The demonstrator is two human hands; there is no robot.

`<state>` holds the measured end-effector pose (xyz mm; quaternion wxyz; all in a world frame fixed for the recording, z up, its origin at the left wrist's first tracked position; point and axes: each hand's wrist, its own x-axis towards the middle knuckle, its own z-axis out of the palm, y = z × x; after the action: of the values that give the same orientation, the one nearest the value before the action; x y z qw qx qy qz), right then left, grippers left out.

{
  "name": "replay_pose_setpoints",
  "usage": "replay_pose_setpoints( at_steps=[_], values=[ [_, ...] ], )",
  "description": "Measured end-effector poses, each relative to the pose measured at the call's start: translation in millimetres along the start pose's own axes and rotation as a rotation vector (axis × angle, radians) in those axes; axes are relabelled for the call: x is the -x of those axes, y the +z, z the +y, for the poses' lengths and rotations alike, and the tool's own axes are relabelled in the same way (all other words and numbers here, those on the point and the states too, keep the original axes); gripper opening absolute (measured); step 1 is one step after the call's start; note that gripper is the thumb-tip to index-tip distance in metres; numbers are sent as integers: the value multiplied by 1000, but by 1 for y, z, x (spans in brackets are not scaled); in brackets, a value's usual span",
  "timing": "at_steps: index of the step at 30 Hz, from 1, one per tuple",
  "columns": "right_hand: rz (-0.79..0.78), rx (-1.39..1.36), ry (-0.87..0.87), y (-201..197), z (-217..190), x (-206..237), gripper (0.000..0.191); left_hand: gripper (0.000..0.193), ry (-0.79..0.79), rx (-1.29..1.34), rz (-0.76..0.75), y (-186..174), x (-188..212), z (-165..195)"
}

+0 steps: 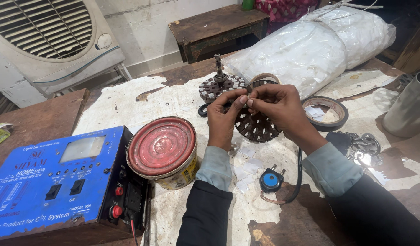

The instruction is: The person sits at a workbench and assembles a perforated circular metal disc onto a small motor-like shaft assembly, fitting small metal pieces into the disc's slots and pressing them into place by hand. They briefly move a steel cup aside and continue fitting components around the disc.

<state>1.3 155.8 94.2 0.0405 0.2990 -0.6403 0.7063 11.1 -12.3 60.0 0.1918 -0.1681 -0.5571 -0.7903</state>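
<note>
Slotted metal core (258, 125), dark and round, sits tilted on the worn white table cover (182, 98) directly under my hands. My left hand (222, 119) and right hand (279, 108) meet above its upper edge, fingertips pinched together on a small pale slip (245, 98); I cannot tell whether it is paper or film. A second core with a shaft (217, 84) stands just behind, its slots filled with white pieces. Loose white slips (247, 166) lie near my left wrist. A blue plug (271, 180) on a black cord rests between my forearms. To the left stands a round tin with a red lid (163, 150), touching a blue box (59, 182) bearing white lettering, two black switches and a red knob. Two tape rolls (326, 113) lie beside and behind my right hand. Large clear bags of white pieces (310, 50) lie at the far edge.
</note>
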Motion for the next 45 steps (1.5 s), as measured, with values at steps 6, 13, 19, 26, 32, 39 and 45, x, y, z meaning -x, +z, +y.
replay_pose_setpoints(
  at_steps=[6, 13, 19, 26, 32, 39, 45],
  values=[
    [53, -23, -30, -4, -3, -1, 8, 59, 78, -237, 52, 12, 2, 7],
    [297, 48, -11, -17, -3, -6, 10, 37, 234, -809, 82, 11, 3, 5],
    [353, 206, -25, -7, -6, -1, 12, 35, 236, -949, 245, 12, 3, 2],
    [340, 469, -146, 8, -12, 6, 15, 34, 259, -765, 214, 7, 0, -6],
    [331, 505, -284, 11, -14, 7, 16, 36, 366, -720, 138, 11, -2, -5],
    [323, 563, -285, 2, -18, 6, 16, 31, 197, -482, -3, 21, 1, 11],
    [304, 608, -265, -3, -24, 4, 15, 30, 216, -368, -92, 25, 5, 24]
  ],
)
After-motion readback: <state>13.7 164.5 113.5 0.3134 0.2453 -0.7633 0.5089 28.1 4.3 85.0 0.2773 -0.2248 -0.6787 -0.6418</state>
